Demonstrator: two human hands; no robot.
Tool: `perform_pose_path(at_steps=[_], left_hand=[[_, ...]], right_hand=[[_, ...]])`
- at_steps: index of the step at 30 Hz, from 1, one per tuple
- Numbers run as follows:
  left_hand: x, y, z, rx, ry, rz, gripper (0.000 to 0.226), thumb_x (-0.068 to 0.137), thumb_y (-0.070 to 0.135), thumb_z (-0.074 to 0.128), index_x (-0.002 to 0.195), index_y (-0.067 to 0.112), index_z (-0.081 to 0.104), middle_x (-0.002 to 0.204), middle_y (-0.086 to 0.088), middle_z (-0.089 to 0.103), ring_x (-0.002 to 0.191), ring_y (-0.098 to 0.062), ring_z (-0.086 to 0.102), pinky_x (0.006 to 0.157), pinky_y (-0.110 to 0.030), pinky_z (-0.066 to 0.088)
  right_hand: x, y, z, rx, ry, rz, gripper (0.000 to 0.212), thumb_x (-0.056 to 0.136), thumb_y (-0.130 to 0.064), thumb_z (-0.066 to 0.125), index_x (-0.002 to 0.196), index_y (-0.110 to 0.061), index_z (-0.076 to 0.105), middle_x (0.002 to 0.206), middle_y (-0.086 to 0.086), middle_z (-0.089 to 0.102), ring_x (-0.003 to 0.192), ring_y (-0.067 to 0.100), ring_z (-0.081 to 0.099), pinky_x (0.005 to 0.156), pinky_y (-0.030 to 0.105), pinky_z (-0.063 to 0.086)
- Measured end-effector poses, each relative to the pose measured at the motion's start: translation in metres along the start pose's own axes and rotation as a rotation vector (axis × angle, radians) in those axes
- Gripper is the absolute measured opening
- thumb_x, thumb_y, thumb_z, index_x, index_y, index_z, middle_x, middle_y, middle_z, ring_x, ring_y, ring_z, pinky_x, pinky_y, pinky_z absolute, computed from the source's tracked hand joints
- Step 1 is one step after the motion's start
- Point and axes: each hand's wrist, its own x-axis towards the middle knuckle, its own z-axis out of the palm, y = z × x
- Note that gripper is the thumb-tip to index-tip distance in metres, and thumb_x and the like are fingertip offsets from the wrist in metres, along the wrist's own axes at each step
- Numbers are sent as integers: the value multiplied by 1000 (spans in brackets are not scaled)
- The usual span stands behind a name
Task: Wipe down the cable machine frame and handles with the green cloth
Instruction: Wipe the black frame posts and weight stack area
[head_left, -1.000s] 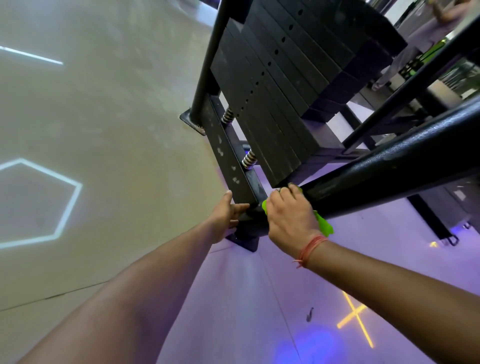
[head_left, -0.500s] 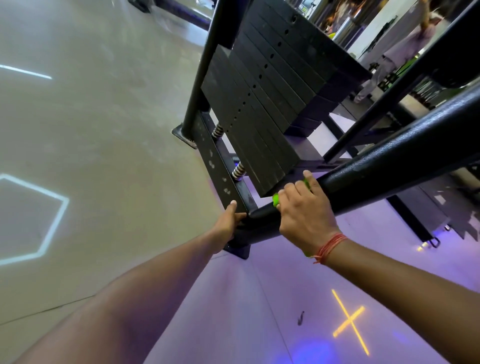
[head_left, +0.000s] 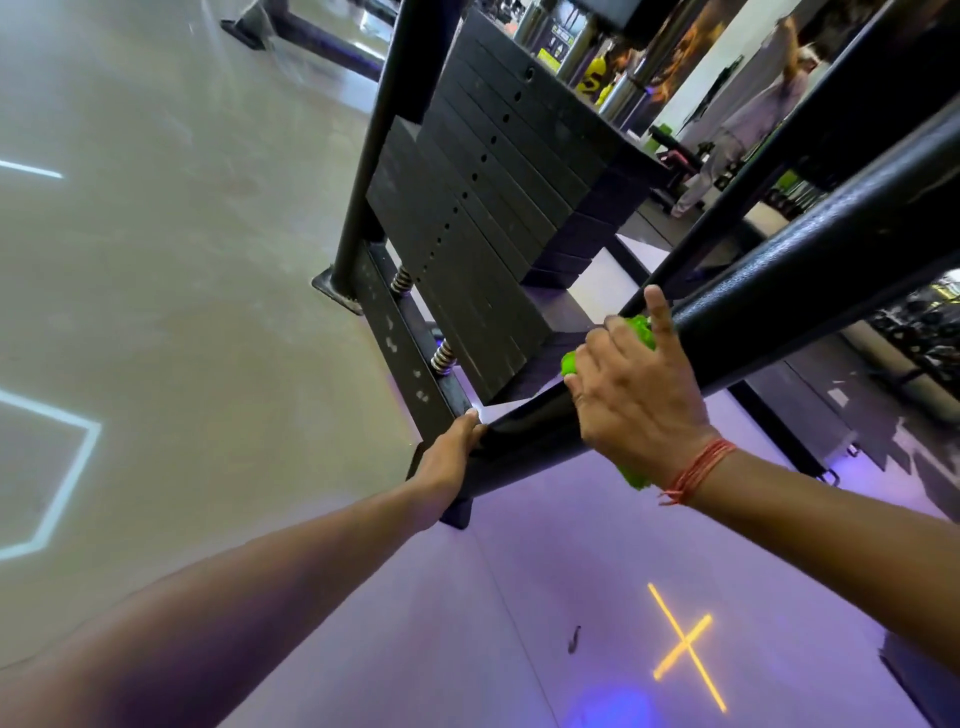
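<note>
**Green cloth on slanted frame tube, both hands on machine**

Right hand (head_left: 631, 400) at about 3 o'clock of frame centre, wrapped over the thick black slanted tube (head_left: 810, 291) of the cable machine. Green cloth (head_left: 640, 330) bunched under the palm and pressed against the tube; bits show above the knuckles, at the fingertips toward 9 o'clock, and below the wrist at 6 o'clock. Fingers curl round cloth and tube; index finger sticks up straight along the tube. Red thread band (head_left: 698, 470) on that wrist.

Left hand (head_left: 451, 462) lower down, at 8 o'clock from the right hand, gripping the tube's low end where it meets the base bar (head_left: 410, 353). Thumb lies on top; the other fingers are hidden underneath.

Weight stack (head_left: 478, 228) stands at 12 o'clock, resting above two coil springs (head_left: 444, 358). Floor at 6 o'clock is purple-lit with an orange cross (head_left: 683, 647).
</note>
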Motion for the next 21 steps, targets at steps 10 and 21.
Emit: perform_pose_path(at_steps=[10,21], left_hand=[[-36,32,33,4,-10,46,70,63,85,34,110,50,73,129,13,66,118,-12,57,113,-47,32],[-65,81,76,-62,-117,228,69,71,85,42,115,41,74,119,13,73,115,-15,65,115,-43,35]], right_hand=[[1,27,-5,1,124,-141,43,107,-27,27,86,-15,62,78,6,54,79,31,57,123,62,3],[-1,80,-33,-40,76,-187,52,107,-35,23,88,-15,67,78,4,60,75,28,61,123,59,6]])
